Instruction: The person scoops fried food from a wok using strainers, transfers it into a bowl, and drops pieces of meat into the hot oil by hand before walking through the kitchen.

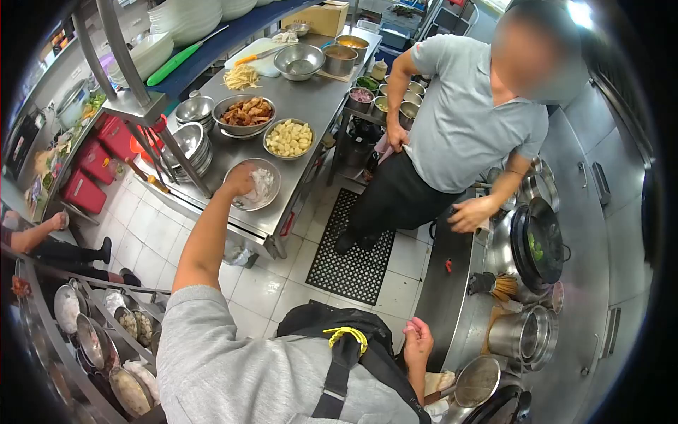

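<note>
My left hand reaches down into a steel bowl at the counter's near corner. White powder lies in the bowl against my fingers, whose tips are hidden. Just behind it is a bowl of pale yellow chunks. Browned fried pieces fill another bowl farther left. My right hand hangs low at my side, loosely bent with fingers somewhat apart and nothing seen in it. It is nearest the stove's edge and a round strainer.
A co-worker in a grey shirt stands by the stove, one hand near a wok. Stacked steel bowls are beside the shelf post. A black perforated mat covers part of the tiled floor. Another person's arm shows at far left.
</note>
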Motion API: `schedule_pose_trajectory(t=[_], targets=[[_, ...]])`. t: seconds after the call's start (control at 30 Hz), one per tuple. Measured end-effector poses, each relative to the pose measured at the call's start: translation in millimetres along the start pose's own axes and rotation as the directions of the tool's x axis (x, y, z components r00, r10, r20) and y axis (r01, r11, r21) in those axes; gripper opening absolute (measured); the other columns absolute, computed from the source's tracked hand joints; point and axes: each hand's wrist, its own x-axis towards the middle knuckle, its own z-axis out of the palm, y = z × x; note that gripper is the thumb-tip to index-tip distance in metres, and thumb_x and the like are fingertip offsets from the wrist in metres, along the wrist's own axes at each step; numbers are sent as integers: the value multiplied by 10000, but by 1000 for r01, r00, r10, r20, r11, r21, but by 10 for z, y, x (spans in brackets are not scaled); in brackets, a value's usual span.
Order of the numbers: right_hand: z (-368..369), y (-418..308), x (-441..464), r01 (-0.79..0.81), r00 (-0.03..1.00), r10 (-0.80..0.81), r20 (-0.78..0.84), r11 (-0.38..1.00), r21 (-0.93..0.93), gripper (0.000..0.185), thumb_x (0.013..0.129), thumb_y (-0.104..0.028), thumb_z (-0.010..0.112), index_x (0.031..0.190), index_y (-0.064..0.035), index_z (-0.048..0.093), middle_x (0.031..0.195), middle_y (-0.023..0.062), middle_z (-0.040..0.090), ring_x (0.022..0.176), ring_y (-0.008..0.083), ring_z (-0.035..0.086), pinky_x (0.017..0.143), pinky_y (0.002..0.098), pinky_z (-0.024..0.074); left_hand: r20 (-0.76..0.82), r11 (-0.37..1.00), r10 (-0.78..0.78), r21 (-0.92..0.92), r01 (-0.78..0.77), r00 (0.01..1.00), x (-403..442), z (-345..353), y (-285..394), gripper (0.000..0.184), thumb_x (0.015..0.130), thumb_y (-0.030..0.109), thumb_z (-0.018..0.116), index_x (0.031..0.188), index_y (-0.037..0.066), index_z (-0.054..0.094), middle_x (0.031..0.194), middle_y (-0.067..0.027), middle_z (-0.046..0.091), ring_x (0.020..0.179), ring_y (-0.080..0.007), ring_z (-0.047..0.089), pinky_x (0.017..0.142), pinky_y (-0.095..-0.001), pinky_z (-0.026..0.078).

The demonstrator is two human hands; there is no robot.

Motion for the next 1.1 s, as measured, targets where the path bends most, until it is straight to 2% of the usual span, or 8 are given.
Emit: schedule_pose_trajectory(t=[0.13, 0.23, 0.5, 0.57, 0.77, 0.83, 0.87, 1.1], targets=[[61, 95, 64, -8, 1000, 8, -5, 1000, -19, 335, 835, -94, 606, 1140, 43, 588, 965, 121, 652, 812, 138, 617, 736, 257, 499, 4, 899, -77, 432, 68, 997, -310, 62, 580, 434, 799, 210, 587, 1203, 71, 516, 1312, -231, 466, 1082, -432, 556, 939, -482, 457], [54, 369, 75, -26, 999, 28, 18, 995, -92, 331, 829, -93, 600, 1127, 50, 588, 927, 117, 657, 790, 140, 618, 721, 266, 501, 43, 899, -213, 399, 179, 976, -287, 136, 699, 414, 824, 176, 576, 1217, 85, 485, 1336, -246, 396, 1080, -446, 554, 912, -511, 475], [-235, 1978, -350, -236, 961, 177, -211, 925, -298, 231, 769, -100, 621, 953, 35, 655, 698, 107, 638, 651, 189, 628, 624, 322, 518, -108, 954, -144, 247, 167, 984, -165, 106, 514, 366, 817, 225, 584, 1126, 42, 513, 1091, -263, 597, 1040, -396, 591, 861, -471, 494], [-384, 2603, -668, -62, 985, -42, -165, 816, -574, 137, 756, -92, 605, 841, 5, 649, 627, 94, 610, 581, 212, 613, 562, 347, 513, -222, 975, -176, 97, 201, 959, -138, 93, 522, 424, 801, 279, 597, 1130, 26, 513, 1051, -257, 617, 1030, -397, 594, 872, -470, 485], [-608, 2764, -1307, -616, 786, 583, -204, 767, -179, 95, 774, -80, 569, 819, -18, 625, 602, 89, 574, 534, 211, 578, 502, 343, 476, 12, 947, -51, 319, 45, 999, -72, -16, 295, 611, 747, 387, 618, 1217, 11, 517, 1136, -248, 596, 1070, -403, 573, 937, -456, 451], [-677, 2718, -1366, -663, 743, 637, -204, 743, -95, 85, 780, -77, 556, 811, -25, 617, 594, 87, 562, 519, 211, 567, 482, 342, 463, 75, 952, 123, 271, -140, 989, -96, 26, 196, 637, 739, 394, 625, 1255, 38, 509, 1192, -246, 569, 1098, -394, 564, 950, -443, 450], [-716, 2693, -1370, -669, 734, 646, -208, 741, -60, 81, 783, -75, 550, 808, -29, 612, 590, 86, 556, 511, 211, 561, 471, 341, 457, 208, 868, -2, 486, -101, 978, -55, 182, 46, 639, 741, 393, 631, 1293, 102, 492, 1283, -253, 505, 1122, -379, 557, 942, -453, 461], [-725, 2459, -1218, -631, 752, 633, -184, 772, 77, 80, 804, -61, 507, 782, -56, 584, 562, 80, 515, 456, 210, 520, 401, 336, 414, 81, 882, -66, 472, 20, 995, -279, 258, 417, 522, 790, 311, 620, 1242, 86, 488, 1211, -260, 514, 1043, -400, 596, 869, -461, 510]])
